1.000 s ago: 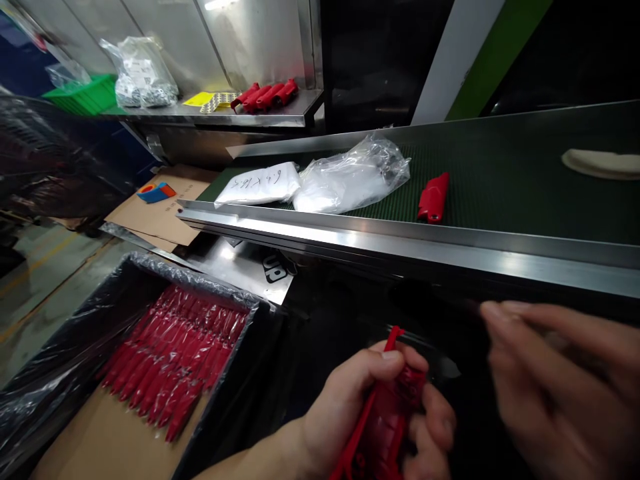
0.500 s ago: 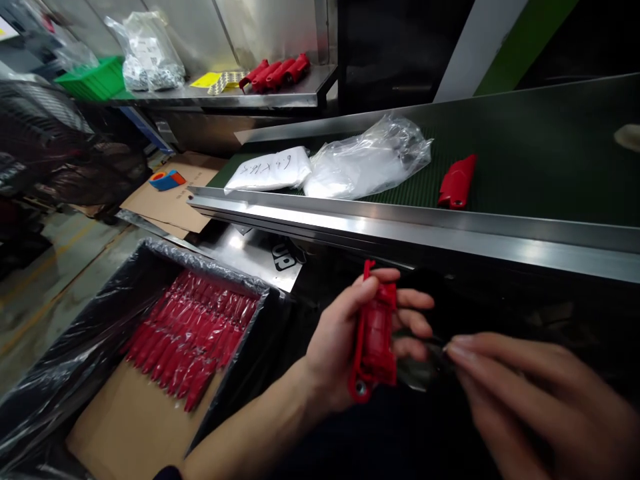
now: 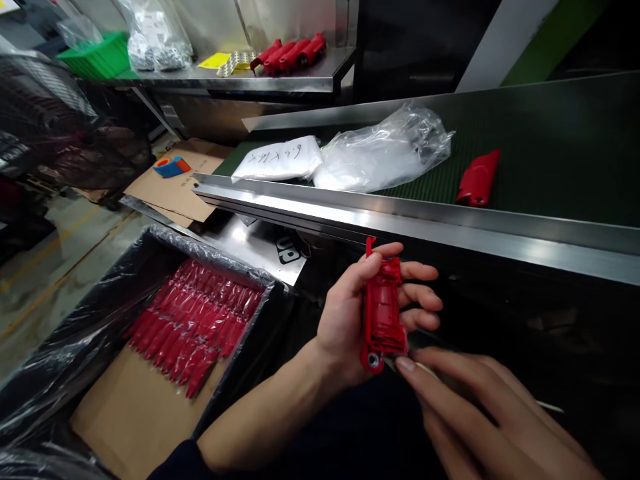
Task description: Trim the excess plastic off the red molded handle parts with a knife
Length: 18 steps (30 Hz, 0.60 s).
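Head view: black "up" label (image 3: 289, 250) beyond left hand (image 3: 345, 320).

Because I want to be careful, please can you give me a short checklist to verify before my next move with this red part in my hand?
1. Left hand grips the red plastic part, fingers wrapped behind it: ok.
2. Metal eyelet at the part's lower end shows and faces up: ok.
3. Thin pale strip in the right hand touches the part: cannot tell, it is too close to see.
4. Second red part on the green conveyor belt lies apart from the metal rail: ok.
5. Bagged red parts lie inside the plastic-lined box: ok.
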### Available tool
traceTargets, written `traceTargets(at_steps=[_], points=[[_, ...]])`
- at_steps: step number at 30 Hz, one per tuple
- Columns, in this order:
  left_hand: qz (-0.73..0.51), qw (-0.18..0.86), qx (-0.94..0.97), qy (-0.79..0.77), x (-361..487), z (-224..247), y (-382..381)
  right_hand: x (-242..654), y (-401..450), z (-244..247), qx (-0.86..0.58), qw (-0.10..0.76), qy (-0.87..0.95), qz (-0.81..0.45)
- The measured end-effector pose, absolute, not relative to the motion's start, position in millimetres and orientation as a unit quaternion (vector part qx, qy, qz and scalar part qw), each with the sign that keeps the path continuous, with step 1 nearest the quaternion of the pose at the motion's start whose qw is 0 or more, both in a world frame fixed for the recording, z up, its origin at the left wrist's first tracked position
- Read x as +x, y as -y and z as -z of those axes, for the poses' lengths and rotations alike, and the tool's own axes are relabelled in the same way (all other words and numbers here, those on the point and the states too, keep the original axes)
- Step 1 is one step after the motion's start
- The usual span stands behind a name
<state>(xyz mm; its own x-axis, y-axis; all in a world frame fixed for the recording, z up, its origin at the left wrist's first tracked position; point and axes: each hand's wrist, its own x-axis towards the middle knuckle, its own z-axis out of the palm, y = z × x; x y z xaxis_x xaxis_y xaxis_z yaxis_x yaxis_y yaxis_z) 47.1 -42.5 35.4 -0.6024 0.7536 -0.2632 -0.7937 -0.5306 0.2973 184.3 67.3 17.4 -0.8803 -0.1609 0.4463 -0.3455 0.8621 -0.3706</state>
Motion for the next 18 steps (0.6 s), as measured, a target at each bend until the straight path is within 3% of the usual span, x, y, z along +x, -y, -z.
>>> traceTargets(at_steps=[4, 9, 13, 18], points=[[-0.875, 0.414, -0.098, -0.23, 44.0, -34.7, 47.0, 171.3, -95.4, -30.3, 0.171, 0.226, 0.941, -0.183], [-0.876, 0.386, -0.144, -0.249, 35.5, -29.3, 59.3, 115.7, -184.6, -55.6, -0.054, 0.297, 0.951, -0.059], [-0.871, 0.379, -0.171, -0.263, 32.3, -18.2, 71.7, 64.4, -265.0, -56.7, -0.143, 0.187, 0.972, 0.012], [-0.857, 0.371, -0.153, -0.324, 35.4, 3.8, 85.5, 11.9, -283.3, -54.5, -0.107, 0.094, 0.989, 0.028]])
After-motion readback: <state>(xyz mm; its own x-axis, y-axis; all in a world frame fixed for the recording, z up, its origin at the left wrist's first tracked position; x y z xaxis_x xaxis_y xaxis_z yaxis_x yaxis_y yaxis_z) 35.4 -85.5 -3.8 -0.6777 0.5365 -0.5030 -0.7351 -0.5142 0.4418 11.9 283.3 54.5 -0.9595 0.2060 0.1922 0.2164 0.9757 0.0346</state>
